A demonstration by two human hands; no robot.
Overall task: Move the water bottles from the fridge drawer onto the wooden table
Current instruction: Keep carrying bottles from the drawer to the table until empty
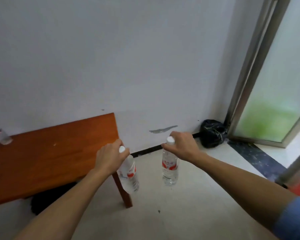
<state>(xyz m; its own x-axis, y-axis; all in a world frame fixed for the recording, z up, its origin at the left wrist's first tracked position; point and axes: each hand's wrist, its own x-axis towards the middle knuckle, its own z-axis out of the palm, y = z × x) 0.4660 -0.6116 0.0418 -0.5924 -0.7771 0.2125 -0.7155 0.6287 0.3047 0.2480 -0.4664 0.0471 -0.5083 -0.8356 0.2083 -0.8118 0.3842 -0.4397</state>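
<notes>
My left hand grips a clear water bottle by its neck, just under the white cap. The bottle has a red and white label and hangs tilted beside the right end of the wooden table. My right hand holds a second water bottle the same way; it hangs upright over the pale floor, to the right of the table. Another bottle, blurred, lies at the table's far left edge by the wall.
A white wall runs behind the table. A black plastic bag sits in the corner on the floor. A frosted glass door with a metal frame stands at the right. Something dark lies under the table.
</notes>
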